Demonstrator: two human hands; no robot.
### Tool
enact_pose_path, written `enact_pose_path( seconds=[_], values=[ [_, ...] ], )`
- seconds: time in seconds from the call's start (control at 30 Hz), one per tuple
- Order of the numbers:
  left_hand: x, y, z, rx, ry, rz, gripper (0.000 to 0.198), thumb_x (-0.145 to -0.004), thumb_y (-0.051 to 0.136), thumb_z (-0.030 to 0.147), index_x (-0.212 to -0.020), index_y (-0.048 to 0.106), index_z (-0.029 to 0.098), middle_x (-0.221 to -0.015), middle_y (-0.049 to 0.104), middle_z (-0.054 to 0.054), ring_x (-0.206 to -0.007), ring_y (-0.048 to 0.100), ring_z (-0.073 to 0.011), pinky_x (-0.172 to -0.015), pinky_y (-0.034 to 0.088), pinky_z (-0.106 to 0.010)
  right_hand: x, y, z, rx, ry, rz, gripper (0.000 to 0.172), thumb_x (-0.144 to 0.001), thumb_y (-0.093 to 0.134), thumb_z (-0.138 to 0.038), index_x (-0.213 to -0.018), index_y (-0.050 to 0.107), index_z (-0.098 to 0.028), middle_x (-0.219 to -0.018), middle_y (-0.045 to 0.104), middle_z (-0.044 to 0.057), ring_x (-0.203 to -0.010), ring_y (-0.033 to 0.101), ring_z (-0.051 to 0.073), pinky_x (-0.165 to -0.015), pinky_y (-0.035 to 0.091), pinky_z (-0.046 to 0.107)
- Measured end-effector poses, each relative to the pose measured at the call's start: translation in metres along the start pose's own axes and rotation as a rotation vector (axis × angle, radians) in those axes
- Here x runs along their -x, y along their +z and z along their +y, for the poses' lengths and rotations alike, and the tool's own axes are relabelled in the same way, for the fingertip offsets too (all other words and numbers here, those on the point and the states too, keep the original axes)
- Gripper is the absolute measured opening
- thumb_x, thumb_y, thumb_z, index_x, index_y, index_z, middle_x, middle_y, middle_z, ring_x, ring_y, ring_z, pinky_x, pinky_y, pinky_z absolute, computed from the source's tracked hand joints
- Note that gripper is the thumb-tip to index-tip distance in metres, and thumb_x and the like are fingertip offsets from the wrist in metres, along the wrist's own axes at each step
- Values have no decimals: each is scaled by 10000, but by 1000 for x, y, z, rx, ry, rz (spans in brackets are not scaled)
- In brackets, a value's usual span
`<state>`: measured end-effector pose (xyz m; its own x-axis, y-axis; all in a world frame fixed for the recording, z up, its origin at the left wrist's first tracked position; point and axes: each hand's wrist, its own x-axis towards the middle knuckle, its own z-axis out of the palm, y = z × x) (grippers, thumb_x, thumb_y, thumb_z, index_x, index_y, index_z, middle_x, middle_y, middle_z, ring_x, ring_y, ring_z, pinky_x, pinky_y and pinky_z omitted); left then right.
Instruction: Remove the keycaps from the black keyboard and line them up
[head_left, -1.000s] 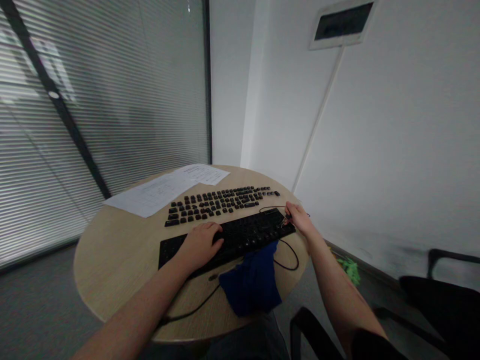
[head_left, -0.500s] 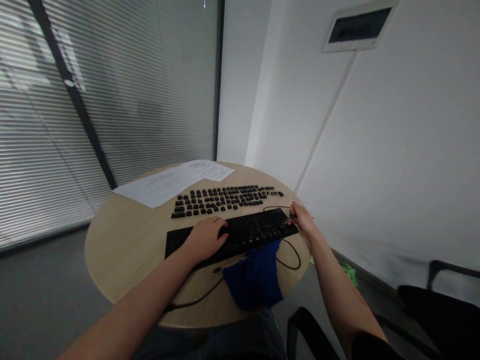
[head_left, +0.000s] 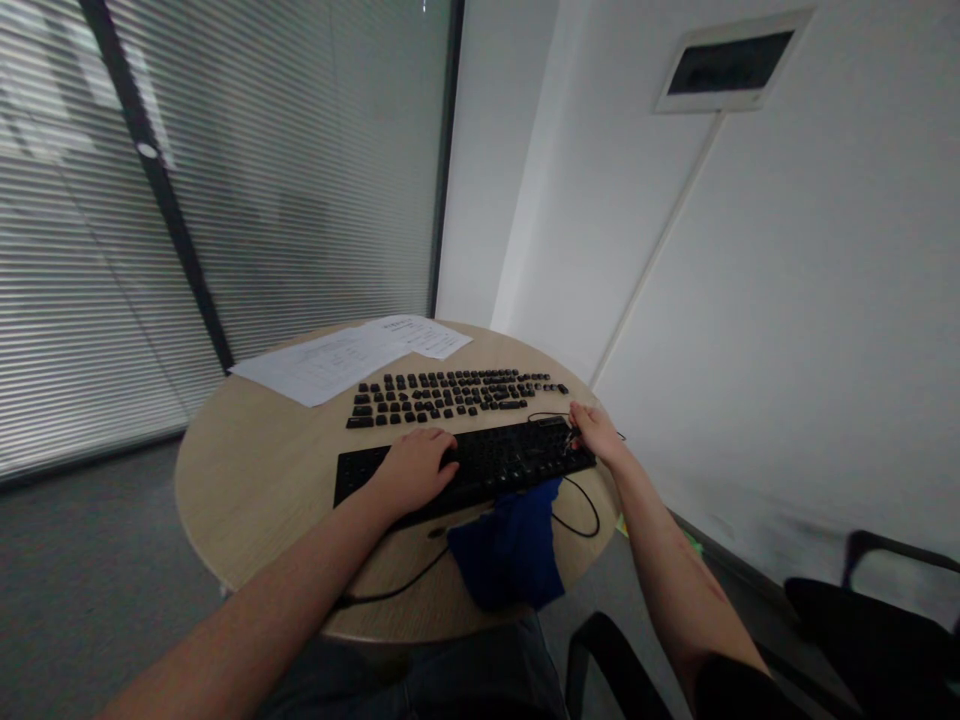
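Note:
A black keyboard (head_left: pixel 495 460) lies on the round table, with at least part of its switch field looking bare. My left hand (head_left: pixel 417 465) rests across its left half, fingers extended and thumb spread. At the keyboard's right end, my right hand (head_left: pixel 594 432) is closed around a thin wire keycap puller (head_left: pixel 570 441), whose wire end is over the keys there. Whether it grips a key cannot be made out. Beyond the keyboard, loose black keycaps (head_left: pixel 442 393) are laid out in rows.
Printed sheets of paper (head_left: pixel 322 367) lie at the table's far left. A blue cloth (head_left: pixel 506 555) sits at the near edge, partly under the keyboard's front. Black cables (head_left: pixel 405 588) run beside it. Black chairs (head_left: pixel 870 620) stand at right, near the wall.
My right hand has shifted slightly left, bringing the puller's wire closer in over the keyboard's right end. My left hand stays on the keyboard. The camera view has tilted a little.

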<state>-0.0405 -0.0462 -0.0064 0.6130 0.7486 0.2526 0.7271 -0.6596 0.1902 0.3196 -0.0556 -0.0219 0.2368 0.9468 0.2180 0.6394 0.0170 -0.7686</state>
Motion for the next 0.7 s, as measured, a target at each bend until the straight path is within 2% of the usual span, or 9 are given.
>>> enact_pose_path(
  seconds=[0.1, 0.3, 0.53, 0.7],
  values=[
    [0, 1, -1, 5, 3, 4, 233, -895, 599, 309, -1084, 660, 188, -1181, 669, -108, -1124, 605, -278, -1013, 453, -422, -1, 1, -6, 30, 19, -38, 558, -935, 335, -703, -657, 453, -235, -488, 497, -27, -424, 573, 169, -442, 391, 273],
    [-1, 2, -1, 28, 4, 10, 220, -887, 612, 305, -1073, 662, 199, -1168, 676, -98, -1116, 613, -276, -1017, 453, -421, 2, 3, -12, 84, 30, -32, 540, -953, 326, -669, -681, 490, -232, -507, 544, -7, -458, 595, 179, -465, 414, 277],
    [0, 0, 0, 21, -6, 6, 219, -892, 608, 303, -1074, 660, 191, -1166, 671, -107, -1110, 612, -279, -999, 460, -421, 11, 6, -16, 123, 1, -14, 532, -960, 329, -656, -671, 481, -236, -500, 536, -7, -484, 560, 177, -502, 401, 284],
    [0, 1, -1, 28, 12, 16, 213, -882, 612, 294, -1063, 662, 192, -1145, 675, -108, -1107, 612, -285, -999, 460, -430, 16, 10, -9, 85, -33, 34, 521, -964, 321, -642, -668, 476, -242, -519, 526, -8, -494, 522, 180, -512, 383, 297]
  ],
)
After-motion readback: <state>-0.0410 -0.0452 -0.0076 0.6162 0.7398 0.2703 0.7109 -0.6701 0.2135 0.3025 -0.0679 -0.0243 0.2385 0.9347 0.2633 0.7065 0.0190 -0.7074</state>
